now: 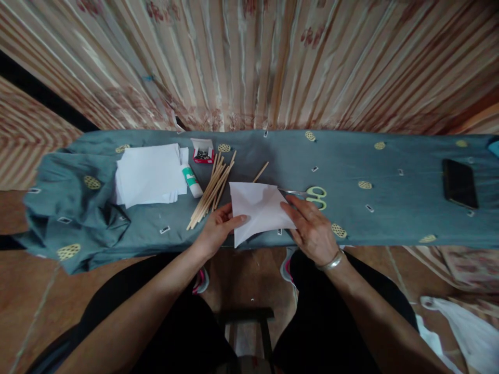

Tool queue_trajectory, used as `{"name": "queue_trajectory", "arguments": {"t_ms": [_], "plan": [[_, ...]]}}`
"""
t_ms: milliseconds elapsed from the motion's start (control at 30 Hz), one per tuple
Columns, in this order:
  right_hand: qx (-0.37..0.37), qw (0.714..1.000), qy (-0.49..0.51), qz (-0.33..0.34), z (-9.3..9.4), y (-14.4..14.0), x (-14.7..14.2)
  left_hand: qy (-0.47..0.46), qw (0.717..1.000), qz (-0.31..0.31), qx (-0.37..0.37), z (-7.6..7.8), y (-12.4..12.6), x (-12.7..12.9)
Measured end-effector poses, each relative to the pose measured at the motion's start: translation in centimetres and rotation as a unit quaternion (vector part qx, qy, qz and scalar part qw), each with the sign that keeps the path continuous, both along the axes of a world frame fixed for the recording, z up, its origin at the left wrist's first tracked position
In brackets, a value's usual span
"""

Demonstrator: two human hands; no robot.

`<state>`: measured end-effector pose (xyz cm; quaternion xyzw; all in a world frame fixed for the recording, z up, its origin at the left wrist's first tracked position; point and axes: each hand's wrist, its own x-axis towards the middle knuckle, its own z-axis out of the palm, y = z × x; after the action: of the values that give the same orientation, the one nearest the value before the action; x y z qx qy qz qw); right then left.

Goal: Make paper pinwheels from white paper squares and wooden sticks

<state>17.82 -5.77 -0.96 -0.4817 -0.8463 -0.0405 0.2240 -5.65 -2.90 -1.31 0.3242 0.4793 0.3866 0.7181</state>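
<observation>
Behind the desk (409,218), a striped curtain (249,62) is hanging in folds. The desk is stretching from side to side, with a grey-green cloth (351,161) covering it and bunching at the left end. On that left part, a stack (148,174) of white paper is lying with uneven edges.

Above the desk's near edge, a single sheet (259,208) is spanning the gap between the two hands, showing faint creases. The left hand (218,228) is gripping its left edge, the thumb pressing on top; the right hand (314,231) is gripping the right edge, fingers resting on the upper face.

Near the left hand, a bundle of sticks (212,192) is lying aslant. Well apart, toward the right end, a black phone (460,183) is resting. Just beyond the right hand, scissors (306,194) are lying, their green handles facing right and their blades pointing at the sheet; whether the tips are touching it, I cannot tell.

Between stack and bundle, a glue tube (192,181) is lying. Behind it, a red box (203,159) is standing open. A bracelet (331,261) is circling the right wrist. A lone stick (262,170) is poking out past the sheet's far edge. Tiny metallic pieces (203,154) are filling the box.
</observation>
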Motion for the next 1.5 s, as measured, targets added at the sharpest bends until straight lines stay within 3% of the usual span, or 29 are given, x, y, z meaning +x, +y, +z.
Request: {"name": "queue_trajectory", "arguments": {"t_ms": [167,333,500,633,833,900,1000,1067,1133,1233,1300,1400,1500], "plan": [[-0.022,0.999,0.023,-0.016,0.0,0.8,0.3,0.028,0.999,0.025,-0.006,-0.6,0.1,-0.1],[-0.055,0.976,-0.039,-0.205,-1.1,3.0,3.1,0.115,0.982,0.077,0.129,-0.7,1.3,-1.1],[-0.072,0.978,-0.062,-0.186,-2.1,3.8,4.7,0.205,0.955,0.106,0.189,0.2,2.5,-2.0],[-0.062,0.976,-0.07,-0.194,-1.8,3.5,5.0,0.223,0.938,0.143,0.224,1.3,3.6,-2.6],[-0.151,0.951,-0.154,-0.22,-0.4,3.3,5.1,0.248,0.921,0.156,0.259,1.8,4.9,-3.2],[-0.198,0.946,-0.113,-0.232,-0.1,3.3,5.1,0.253,0.917,0.154,0.268,1.5,5.3,-3.4],[-0.292,0.924,0.069,-0.237,0.2,3.5,5.0,0.249,0.913,0.165,0.277,1.2,5.7,-3.7],[-0.364,0.877,0.232,-0.21,0.6,3.6,4.7,0.246,0.912,0.182,0.272,1.4,6.0,-3.8],[-0.43,0.806,0.371,-0.166,1.3,3.5,4.2,0.245,0.913,0.201,0.258,1.7,6.2,-4.0],[-0.485,0.713,0.49,-0.123,2.4,3.2,2.8,0.248,0.908,0.223,0.252,2.4,6.5,-4.1],[-0.492,0.68,0.534,-0.104,2.8,3.0,1.6,0.255,0.902,0.233,0.26,2.8,6.8,-4.3],[-0.479,0.685,0.547,-0.054,2.7,2.7,0.0,0.258,0.893,0.248,0.274,3.0,7.2,-4.6],[-0.473,0.725,0.501,-0.005,2.6,2.5,-0.8,0.254,0.889,0.257,0.282,2.9,7.6,-4.9]]}}
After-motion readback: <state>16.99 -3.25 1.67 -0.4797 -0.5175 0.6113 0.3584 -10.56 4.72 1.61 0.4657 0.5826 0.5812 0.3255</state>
